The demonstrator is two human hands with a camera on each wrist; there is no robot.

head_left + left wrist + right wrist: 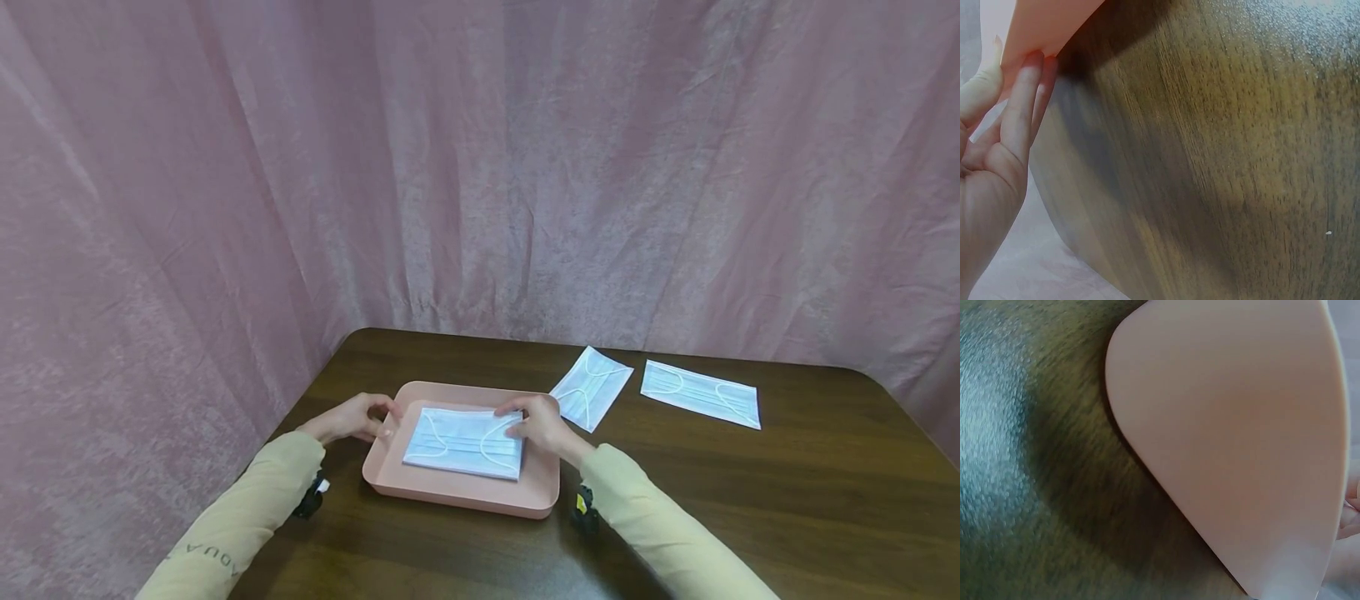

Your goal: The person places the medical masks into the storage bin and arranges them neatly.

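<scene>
A pink tray (465, 497) sits on the table with a pale blue face mask (465, 442) lying flat inside, its white ear loops on top. My left hand (356, 418) pinches the tray's left wall, the thumb at the inner side and fingers outside. In the left wrist view the fingers (1019, 112) press against that pink wall. Over the tray's right side, my right hand (543, 425) reaches in and pinches the mask near its right end. The right wrist view mostly shows the tray's outer wall (1229, 437), which hides most of this hand.
Two more face masks lie beyond the tray to the right: a slanted one (592, 388) close to its far right corner, and another (701, 394) farther right. The dark wooden table (750, 500) ends at a pink curtain (480, 167) behind and at left.
</scene>
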